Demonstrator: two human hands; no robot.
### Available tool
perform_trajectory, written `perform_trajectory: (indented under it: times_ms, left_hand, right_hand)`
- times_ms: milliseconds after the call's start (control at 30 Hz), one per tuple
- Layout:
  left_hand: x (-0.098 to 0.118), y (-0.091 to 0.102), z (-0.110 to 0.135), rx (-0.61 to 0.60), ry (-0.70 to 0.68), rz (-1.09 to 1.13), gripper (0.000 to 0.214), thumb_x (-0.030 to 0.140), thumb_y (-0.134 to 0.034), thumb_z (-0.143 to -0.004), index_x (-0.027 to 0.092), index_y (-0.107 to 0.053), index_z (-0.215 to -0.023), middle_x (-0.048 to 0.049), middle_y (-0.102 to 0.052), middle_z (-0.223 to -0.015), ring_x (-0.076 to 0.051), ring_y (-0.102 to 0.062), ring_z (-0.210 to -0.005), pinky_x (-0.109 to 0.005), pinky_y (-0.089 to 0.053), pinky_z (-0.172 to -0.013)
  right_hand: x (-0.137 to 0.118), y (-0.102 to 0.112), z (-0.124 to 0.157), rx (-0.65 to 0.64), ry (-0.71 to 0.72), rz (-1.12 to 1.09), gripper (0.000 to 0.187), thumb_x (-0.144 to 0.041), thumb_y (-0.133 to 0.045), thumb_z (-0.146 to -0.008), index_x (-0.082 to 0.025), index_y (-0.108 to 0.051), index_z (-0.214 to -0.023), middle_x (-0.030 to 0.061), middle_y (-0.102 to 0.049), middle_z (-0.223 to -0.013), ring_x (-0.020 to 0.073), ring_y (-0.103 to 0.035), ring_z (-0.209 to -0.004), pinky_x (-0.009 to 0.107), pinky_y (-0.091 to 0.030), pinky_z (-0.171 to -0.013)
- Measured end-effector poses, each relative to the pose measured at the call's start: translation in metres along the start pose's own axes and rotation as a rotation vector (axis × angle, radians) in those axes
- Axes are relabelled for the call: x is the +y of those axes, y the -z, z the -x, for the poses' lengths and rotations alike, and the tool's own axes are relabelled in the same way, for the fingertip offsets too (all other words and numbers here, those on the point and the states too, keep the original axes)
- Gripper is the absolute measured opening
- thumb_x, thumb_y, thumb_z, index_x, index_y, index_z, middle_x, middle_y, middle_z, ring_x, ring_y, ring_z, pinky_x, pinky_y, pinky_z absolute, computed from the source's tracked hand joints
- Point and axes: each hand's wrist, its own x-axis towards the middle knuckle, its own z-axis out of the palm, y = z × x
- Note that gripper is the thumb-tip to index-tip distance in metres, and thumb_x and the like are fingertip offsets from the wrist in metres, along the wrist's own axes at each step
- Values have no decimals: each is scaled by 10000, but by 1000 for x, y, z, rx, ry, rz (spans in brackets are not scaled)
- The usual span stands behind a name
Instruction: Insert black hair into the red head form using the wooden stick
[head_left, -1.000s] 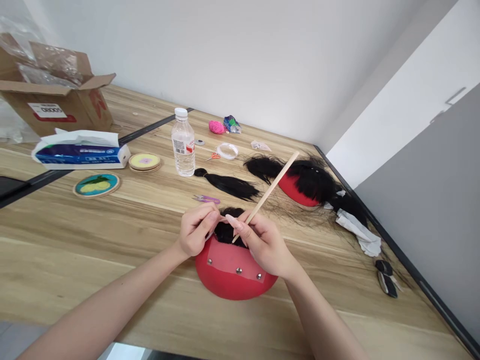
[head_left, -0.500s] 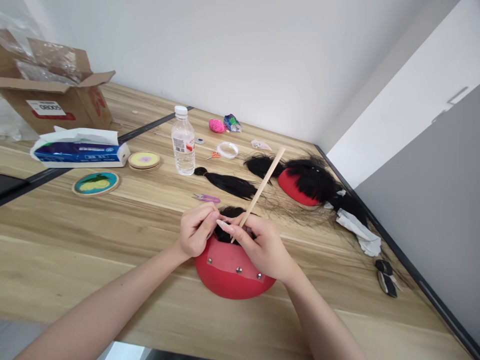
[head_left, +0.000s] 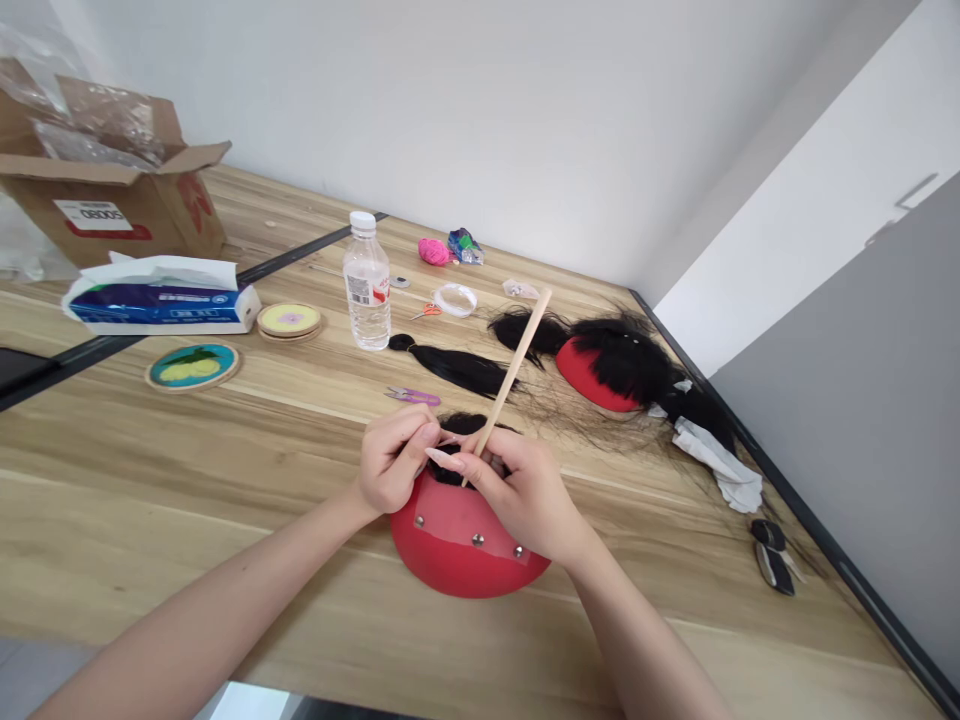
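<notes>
A red dome-shaped form [head_left: 457,560] with three metal pins sits on the wooden table [head_left: 225,470] in front of me, with black hair [head_left: 459,425] on its far side. My left hand [head_left: 391,460] pinches a strand of that hair at the top of the dome. A long wooden stick [head_left: 513,372] is gripped in my right hand [head_left: 517,490], its lower tip in the hair and its upper end slanting up and to the right. The two hands touch above the dome.
Behind lie a black hair bundle [head_left: 459,368], a second red form covered in black hair [head_left: 611,365], small purple snips [head_left: 412,396], a water bottle [head_left: 366,283], two round embroidery hoops [head_left: 192,366], a tissue pack [head_left: 161,300] and a cardboard box [head_left: 105,185]. White cloth [head_left: 720,462] lies near the right edge.
The stick's upper end has swung leftward, standing more upright. My right hand has shifted slightly left toward the left hand. The left hand has stayed put.
</notes>
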Motion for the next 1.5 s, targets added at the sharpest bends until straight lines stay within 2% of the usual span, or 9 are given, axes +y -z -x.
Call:
perform_trajectory:
  times_ms: [500,767,933,1100,1333,1500]
  left_hand:
    - [2,0,-1,-11,-14,-28,346,206,-463,-973,152,-543,-640,-20,-516,-611,-131,-481,-557,-279,-368,-527]
    - [3,0,-3,-11,-12,-35,339,202,-466,-971,157,-523,-641,-6,-488,-597,-126,-459,-554,-277,-362,-535]
    - [2,0,-2,-1,-21,-28,358,206,-464,-976,163,-492,-622,-2,-471,-590,-127,-454,-552,-280,-358,-535]
    - [3,-1,-2,6,-29,-32,379,211,-455,-985,166,-486,-610,1,-457,-567,-125,-429,-532,-282,-336,-515]
    - [2,-2,-1,15,-86,-72,367,178,-435,-988,170,-468,-622,1,-457,-572,-123,-450,-550,-268,-409,-544]
    - [4,-1,0,9,-172,-156,333,155,-417,-974,171,-501,-652,-21,-520,-614,-146,-549,-615,-287,-511,-614]
  right_hand:
    - [1,1,0,-21,1,-42,243,-339,-600,-943,-174,-653,-772,36,-697,-796,171,-665,-783,251,-488,-693]
    - [2,1,0,-20,23,-93,211,-305,-586,-954,-178,-658,-802,24,-712,-810,147,-661,-770,238,-498,-732]
    - [1,0,-1,-6,18,-113,206,-318,-599,-948,-186,-657,-800,6,-689,-764,133,-639,-732,222,-488,-698]
    - [-1,2,-1,3,6,-93,295,-357,-541,-977,-181,-612,-751,-16,-595,-663,107,-541,-613,213,-445,-616]
    - [-1,5,1,2,-32,-114,415,-418,-422,-1026,-181,-576,-722,-20,-526,-619,107,-489,-584,230,-423,-618]
    - [1,6,3,-17,-104,-193,477,-491,-390,-1021,-183,-591,-718,-22,-527,-576,87,-406,-451,225,-365,-486]
